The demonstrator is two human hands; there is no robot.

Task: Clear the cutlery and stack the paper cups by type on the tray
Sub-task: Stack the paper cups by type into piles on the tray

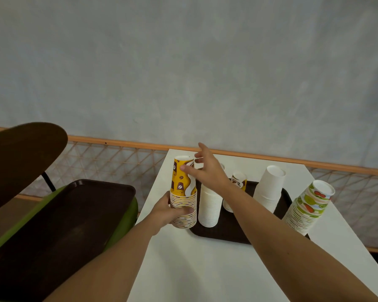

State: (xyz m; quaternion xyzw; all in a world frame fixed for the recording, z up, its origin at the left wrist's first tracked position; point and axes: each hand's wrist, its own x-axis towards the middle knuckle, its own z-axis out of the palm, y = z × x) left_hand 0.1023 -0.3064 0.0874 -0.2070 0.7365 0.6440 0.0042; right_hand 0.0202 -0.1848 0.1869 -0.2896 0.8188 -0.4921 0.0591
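Left hand (169,211) grips upright yellow cup stack (183,192), bases up.

- A white table (183,269) is seen, with a dark brown tray (227,234) laid on it.
- A fruit-printed cup stack (308,208) is set by the tray's right edge (base hidden).

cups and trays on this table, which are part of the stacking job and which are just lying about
Part of the job:
yellow cup stack, gripped by left hand, right hand open at its top
two white cup stacks
small yellow stack
green fruit-print stack
tray on the table

Lying about:
spare tray on the green seat
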